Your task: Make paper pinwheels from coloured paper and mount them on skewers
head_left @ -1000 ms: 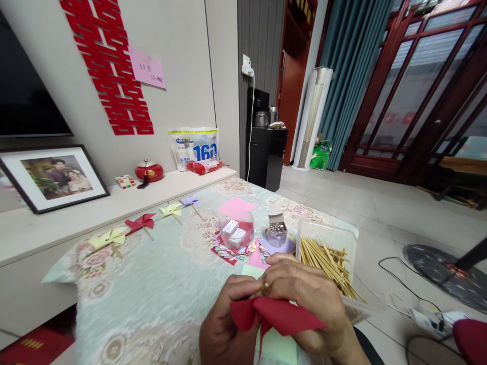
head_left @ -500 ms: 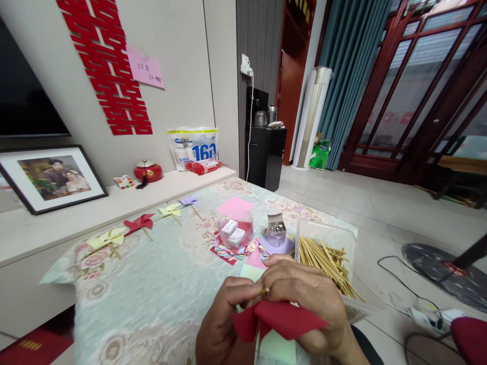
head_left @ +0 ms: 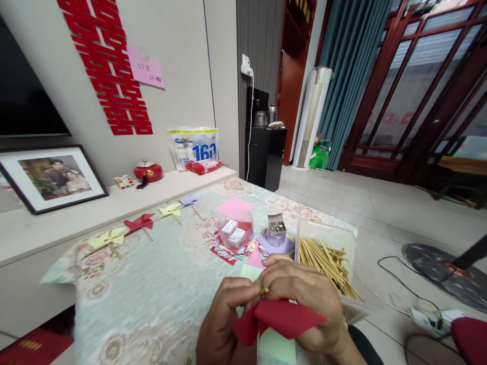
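Hands pressed together at the near edge of the floral-patterned tablecloth [head_left: 152, 284]: left hand [head_left: 222, 324] and right hand [head_left: 304, 304] both pinch a folded red paper pinwheel [head_left: 281, 318], fingertips meeting on the tip of a thin wooden stick [head_left: 263, 291] that pokes out above the paper.

Under the grip, a pale green paper sheet [head_left: 277, 347].

Just beyond and right of the grip, a clear plastic tray of wooden sticks [head_left: 327, 258].

Beyond the grip, a small clear cup of metal pins [head_left: 277, 230], then a clear round plastic tub [head_left: 236, 230] holding small white boxes, resting on coloured paper scraps.

Farther left of the grip, a row of finished paper pinwheels: yellow [head_left: 108, 238], red [head_left: 140, 223], pale yellow [head_left: 171, 209], lilac [head_left: 189, 201].
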The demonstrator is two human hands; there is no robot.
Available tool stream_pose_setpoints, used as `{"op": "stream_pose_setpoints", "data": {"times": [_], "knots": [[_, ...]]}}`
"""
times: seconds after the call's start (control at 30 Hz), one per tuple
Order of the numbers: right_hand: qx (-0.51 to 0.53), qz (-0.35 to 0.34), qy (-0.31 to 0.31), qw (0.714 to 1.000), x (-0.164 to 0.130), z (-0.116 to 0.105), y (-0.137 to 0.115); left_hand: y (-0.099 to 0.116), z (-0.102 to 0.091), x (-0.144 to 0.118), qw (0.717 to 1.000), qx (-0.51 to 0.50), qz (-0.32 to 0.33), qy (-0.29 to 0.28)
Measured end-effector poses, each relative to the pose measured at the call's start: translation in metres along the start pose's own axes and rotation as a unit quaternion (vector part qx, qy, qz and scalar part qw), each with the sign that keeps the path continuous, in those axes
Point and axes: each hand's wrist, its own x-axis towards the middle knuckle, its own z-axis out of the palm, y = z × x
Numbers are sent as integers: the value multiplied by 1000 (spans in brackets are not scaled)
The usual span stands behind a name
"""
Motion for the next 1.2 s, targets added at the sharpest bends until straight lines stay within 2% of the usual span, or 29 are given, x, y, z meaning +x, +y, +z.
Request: {"op": "stream_pose_setpoints", "data": {"times": [0.27, 0.43, 0.6, 0.77, 0.97, 1.03, 1.2], "knots": [[22, 6, 22, 1000, -2, 3, 2, 2, 1, 0, 998, 48, 43, 0], [1, 2, 9, 1000, -3, 2, 4, 1, -2, 3, 997, 62, 49, -18], [-20, -6, 33, 999, -8, 2, 8, 0, -9, 5, 991, 110, 59, -52], [-63, -30, -19, 997, -9, -3, 9, -1, -15, 6, 981, 149, 96, -81], [-64, -36, -22, 997, -8, -4, 7, 2, -16, 8, 977, 162, 107, -88], [-66, -36, -18, 997, -9, -3, 7, 4, -13, 7, 979, 157, 99, -82], [-68, -29, -1, 997, -13, -1, 8, 10, -2, 2, 987, 152, 57, -14]]}}
